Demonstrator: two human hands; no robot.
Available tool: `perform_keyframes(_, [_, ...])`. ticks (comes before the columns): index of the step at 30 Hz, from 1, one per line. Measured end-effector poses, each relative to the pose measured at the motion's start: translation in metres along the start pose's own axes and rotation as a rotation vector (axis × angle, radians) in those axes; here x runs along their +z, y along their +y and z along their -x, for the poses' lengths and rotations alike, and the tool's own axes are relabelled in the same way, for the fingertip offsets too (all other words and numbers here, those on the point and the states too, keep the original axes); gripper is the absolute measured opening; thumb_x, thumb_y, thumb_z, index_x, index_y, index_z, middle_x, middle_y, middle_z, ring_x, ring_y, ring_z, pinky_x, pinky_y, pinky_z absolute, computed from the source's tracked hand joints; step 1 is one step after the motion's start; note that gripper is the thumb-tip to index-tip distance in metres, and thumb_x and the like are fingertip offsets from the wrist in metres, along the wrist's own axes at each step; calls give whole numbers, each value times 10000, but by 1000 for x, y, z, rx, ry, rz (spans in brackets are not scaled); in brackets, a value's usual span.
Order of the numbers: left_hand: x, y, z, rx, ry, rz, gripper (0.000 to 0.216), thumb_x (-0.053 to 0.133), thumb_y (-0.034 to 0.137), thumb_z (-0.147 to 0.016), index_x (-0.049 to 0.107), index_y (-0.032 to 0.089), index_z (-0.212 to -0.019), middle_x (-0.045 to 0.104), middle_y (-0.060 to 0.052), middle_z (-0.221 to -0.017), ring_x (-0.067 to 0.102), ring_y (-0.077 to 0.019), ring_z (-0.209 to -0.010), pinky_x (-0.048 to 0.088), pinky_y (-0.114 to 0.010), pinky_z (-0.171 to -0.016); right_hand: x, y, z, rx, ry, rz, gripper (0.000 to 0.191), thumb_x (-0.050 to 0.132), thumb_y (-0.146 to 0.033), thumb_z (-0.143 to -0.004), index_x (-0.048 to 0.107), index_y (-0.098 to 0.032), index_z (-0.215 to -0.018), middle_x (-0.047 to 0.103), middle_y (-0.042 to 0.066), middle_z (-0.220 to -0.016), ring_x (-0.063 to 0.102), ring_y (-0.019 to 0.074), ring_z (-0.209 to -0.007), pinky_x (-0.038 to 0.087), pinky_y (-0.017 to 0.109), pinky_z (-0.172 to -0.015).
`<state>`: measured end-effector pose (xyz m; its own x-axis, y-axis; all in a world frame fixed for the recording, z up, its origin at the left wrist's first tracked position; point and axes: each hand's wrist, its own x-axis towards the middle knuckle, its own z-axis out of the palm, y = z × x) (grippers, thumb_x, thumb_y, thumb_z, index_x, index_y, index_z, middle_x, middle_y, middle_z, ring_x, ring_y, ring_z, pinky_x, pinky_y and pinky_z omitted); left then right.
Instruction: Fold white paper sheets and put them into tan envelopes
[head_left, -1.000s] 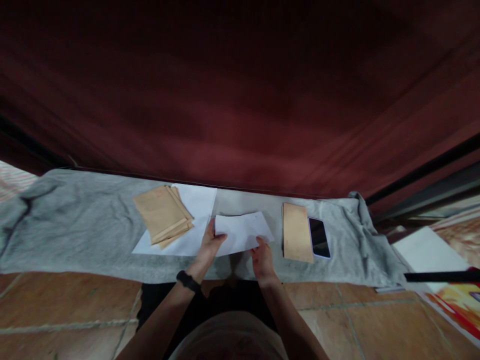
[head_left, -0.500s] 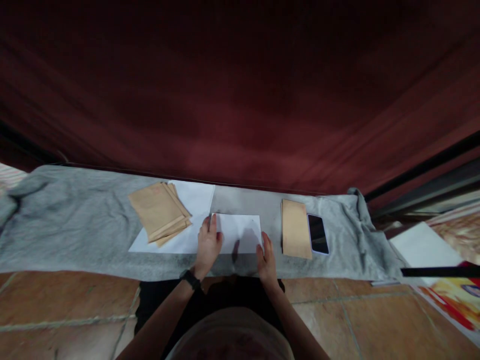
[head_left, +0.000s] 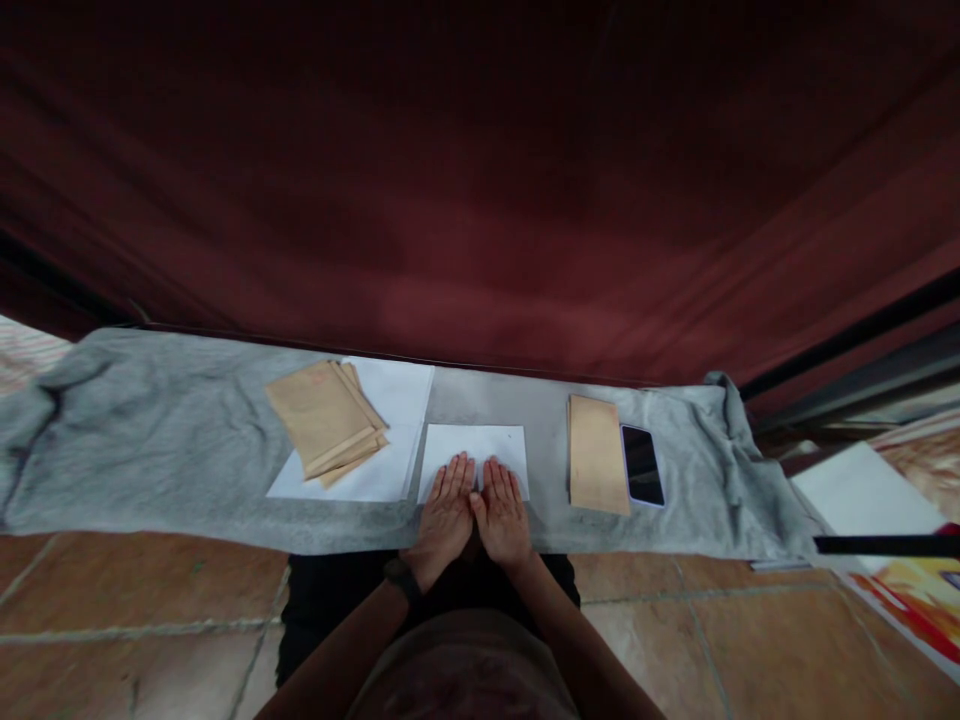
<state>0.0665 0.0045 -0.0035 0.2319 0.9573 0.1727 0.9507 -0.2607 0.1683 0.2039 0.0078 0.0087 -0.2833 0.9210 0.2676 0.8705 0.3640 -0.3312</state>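
Observation:
A small white sheet of paper (head_left: 472, 440), perhaps folded, lies on the grey cloth in front of me. My left hand (head_left: 448, 510) rests flat on its near edge, fingers stretched out, a dark watch on the wrist. Beside it my right hand (head_left: 504, 510) lies flat on the same edge, fingers extended. Neither hand grasps anything. To the left, several brown envelopes (head_left: 319, 410) sit fanned on larger white sheets (head_left: 405, 400). At the right is a neater stack of brown envelopes (head_left: 596, 455).
A dark-screened phone (head_left: 642, 466) lies beside the right-hand envelopes. The grey cloth (head_left: 165, 430) covers the long narrow surface, with a dark red panel (head_left: 480, 250) rising behind it. White paper (head_left: 862, 490) and a colourful package (head_left: 919, 600) are at the far right, below a black bar.
Both hands have come together from the sheet's two sides to its near edge, now lying flat side by side. The envelopes and phone stay in place.

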Motion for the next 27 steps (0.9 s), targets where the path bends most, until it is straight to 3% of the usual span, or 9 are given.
perform_keyframes(8, [-10,-9,1,-162,57,57,651,389,352,-986,291,58,-1558,307,-194,-1613,237,-288,-1523,262,-501,-1227,-2,32,12,47,58,68,633,365,-434,-1053,256,-104,-1582,349,180,-1591,353,301,-1477,306,522,-1202])
perform_keyframes(16, [-15,-23,7,-234,124,70,623,370,335,-993,318,54,-1546,342,-203,-1596,246,-312,-1516,245,-536,-1229,-2,45,23,90,109,87,632,348,-445,-1058,279,-85,-1573,360,196,-1587,356,324,-1471,334,534,-1173])
perform_keyframes(20, [-18,-18,-3,-209,124,71,603,343,303,-1004,310,33,-1542,321,-211,-1605,227,-302,-1523,230,-526,-1237,-3,46,24,84,112,90,634,358,-439,-1057,278,-78,-1573,353,204,-1588,351,324,-1473,331,530,-1174])
perform_keyframes(27, [-11,8,-23,-15,62,72,625,337,246,-998,201,70,-1582,269,-168,-1636,191,-251,-1535,228,-485,-1252,-5,45,23,77,116,91,628,351,-421,-1060,237,-97,-1586,347,201,-1592,356,311,-1472,325,533,-1180])
